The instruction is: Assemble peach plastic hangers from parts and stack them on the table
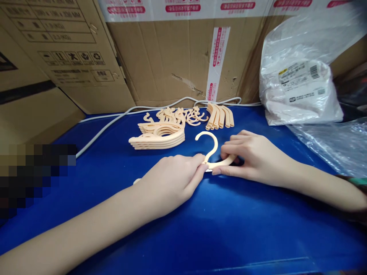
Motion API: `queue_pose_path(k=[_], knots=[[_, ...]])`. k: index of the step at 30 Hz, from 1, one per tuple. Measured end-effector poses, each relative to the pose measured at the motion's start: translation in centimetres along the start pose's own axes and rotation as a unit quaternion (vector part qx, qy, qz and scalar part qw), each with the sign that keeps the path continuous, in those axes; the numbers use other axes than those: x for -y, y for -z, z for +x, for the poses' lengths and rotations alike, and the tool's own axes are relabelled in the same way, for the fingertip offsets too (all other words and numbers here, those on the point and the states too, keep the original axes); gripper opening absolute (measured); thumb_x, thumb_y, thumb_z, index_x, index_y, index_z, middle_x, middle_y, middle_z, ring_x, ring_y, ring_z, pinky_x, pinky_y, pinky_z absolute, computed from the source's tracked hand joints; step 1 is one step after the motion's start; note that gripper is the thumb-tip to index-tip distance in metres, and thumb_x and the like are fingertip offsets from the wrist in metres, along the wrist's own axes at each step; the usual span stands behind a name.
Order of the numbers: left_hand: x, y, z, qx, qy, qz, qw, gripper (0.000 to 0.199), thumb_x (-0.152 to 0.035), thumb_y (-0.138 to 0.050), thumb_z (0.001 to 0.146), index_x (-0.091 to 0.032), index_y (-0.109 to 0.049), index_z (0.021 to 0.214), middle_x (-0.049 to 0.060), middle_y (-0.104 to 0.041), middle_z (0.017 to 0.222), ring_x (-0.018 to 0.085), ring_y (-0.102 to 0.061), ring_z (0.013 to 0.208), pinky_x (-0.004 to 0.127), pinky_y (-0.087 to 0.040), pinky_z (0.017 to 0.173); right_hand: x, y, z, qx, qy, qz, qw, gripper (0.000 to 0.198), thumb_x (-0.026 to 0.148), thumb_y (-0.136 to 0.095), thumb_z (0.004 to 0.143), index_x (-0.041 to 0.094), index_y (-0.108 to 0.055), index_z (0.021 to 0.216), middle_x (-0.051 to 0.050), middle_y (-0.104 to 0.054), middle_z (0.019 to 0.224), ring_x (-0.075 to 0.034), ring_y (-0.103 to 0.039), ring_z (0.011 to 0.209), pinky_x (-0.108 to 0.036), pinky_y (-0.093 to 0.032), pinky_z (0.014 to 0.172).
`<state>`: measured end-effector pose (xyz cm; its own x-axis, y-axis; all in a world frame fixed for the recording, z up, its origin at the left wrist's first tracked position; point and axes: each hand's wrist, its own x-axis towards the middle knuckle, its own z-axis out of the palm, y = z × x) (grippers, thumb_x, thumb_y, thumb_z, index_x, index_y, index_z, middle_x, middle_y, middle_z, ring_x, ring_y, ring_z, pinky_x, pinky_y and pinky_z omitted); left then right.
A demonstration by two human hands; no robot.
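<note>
A cream plastic clothes hanger [215, 147] is held low over the blue table, its hook curving up and to the left. My left hand [174, 179] is closed around the hanger by the foot of the hook, and one pale end shows beyond it at the left. On the other side, my right hand [249, 154] grips the right arm of the hanger between thumb and fingers. Behind my left hand lies a stack of cream hangers [160, 141]. Loose hooks [195, 116] and a row of curved arm pieces [220, 116] rest farther back.
Cardboard boxes [177, 61] wall off the back and left. A white cable [106, 134] runs along the rear of the blue table [215, 229]. At the right stand a white plastic bag with a label [301, 91] and clear plastic film [329, 143].
</note>
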<state>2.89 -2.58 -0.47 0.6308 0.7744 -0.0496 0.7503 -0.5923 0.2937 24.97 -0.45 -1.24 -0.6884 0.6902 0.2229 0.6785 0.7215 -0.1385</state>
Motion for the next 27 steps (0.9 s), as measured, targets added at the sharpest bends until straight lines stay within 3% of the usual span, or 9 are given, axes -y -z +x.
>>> queue_pose_path(k=[2, 5, 12, 19, 27], knots=[[-0.05, -0.1, 0.04, 0.003, -0.005, 0.068, 0.998, 0.033, -0.032, -0.026, 0.101, -0.018, -0.055, 0.107, 0.006, -0.069, 0.084, 0.022, -0.065, 0.068, 0.028, -0.033, 0.055, -0.19, -0.06, 0.13, -0.012, 0.003, -0.018, 1.0, 0.052, 0.063, -0.047, 0.09, 0.018, -0.061, 0.069, -0.001, -0.058, 0.063, -0.017, -0.05, 0.065, -0.033, -0.032, 0.073], [-0.02, -0.15, 0.14, 0.014, -0.023, 0.123, 0.992, 0.031, -0.032, -0.026, 0.1, -0.017, -0.053, 0.106, 0.006, -0.069, 0.081, 0.022, -0.064, 0.063, 0.027, -0.026, 0.05, -0.39, -0.2, 0.22, -0.036, 0.004, -0.044, 0.998, 0.054, 0.069, -0.049, 0.086, 0.018, -0.063, 0.072, -0.004, -0.062, 0.072, -0.02, -0.052, 0.073, -0.037, -0.034, 0.079], [0.61, -0.15, 0.2, 0.006, -0.065, 0.151, 0.986, 0.025, -0.031, -0.029, 0.101, -0.017, -0.051, 0.101, 0.005, -0.069, 0.079, 0.02, -0.064, 0.063, 0.027, -0.027, 0.049, -0.42, -0.6, 0.16, -0.122, -0.001, -0.098, 0.988, 0.054, 0.071, -0.051, 0.082, 0.018, -0.059, 0.088, -0.012, -0.064, 0.097, -0.028, -0.055, 0.096, -0.046, -0.036, 0.096], [0.78, -0.19, 0.31, 0.0, -0.075, 0.158, 0.985, 0.024, -0.031, -0.029, 0.101, -0.017, -0.049, 0.099, 0.004, -0.068, 0.077, 0.021, -0.065, 0.061, 0.027, -0.029, 0.048, -0.14, -0.68, -0.02, -0.145, -0.005, -0.065, 0.987, 0.067, 0.067, -0.055, 0.082, 0.014, -0.05, 0.122, -0.017, -0.062, 0.118, -0.032, -0.056, 0.109, -0.047, -0.041, 0.093], [0.76, -0.12, 0.27, 0.006, -0.073, 0.167, 0.983, 0.025, -0.031, -0.029, 0.101, -0.018, -0.049, 0.096, 0.004, -0.068, 0.076, 0.019, -0.065, 0.061, 0.026, -0.03, 0.048, 0.1, -0.73, -0.12, -0.164, 0.007, -0.087, 0.983, 0.063, 0.06, -0.056, 0.085, 0.017, -0.046, 0.131, -0.016, -0.057, 0.126, -0.033, -0.051, 0.115, -0.05, -0.04, 0.096]])
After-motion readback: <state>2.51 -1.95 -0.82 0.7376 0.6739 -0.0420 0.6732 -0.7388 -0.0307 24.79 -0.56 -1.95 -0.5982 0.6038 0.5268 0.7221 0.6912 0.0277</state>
